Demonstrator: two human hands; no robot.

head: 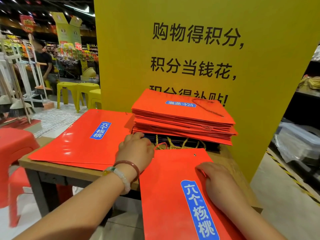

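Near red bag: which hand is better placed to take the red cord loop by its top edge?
Left, likely. The left hand is right beside the red cord loop at the top edge of the near red bag. The right hand rests lower on the bag's face, farther from it.

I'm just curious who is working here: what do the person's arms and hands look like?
Both forearms are bare, with no sleeves or gloves in view. The left hand has two bracelets at its wrist: a smooth reddish-brown round bangle and a string of pale white beads with one yellow bead. The right hand shows no jewellery.
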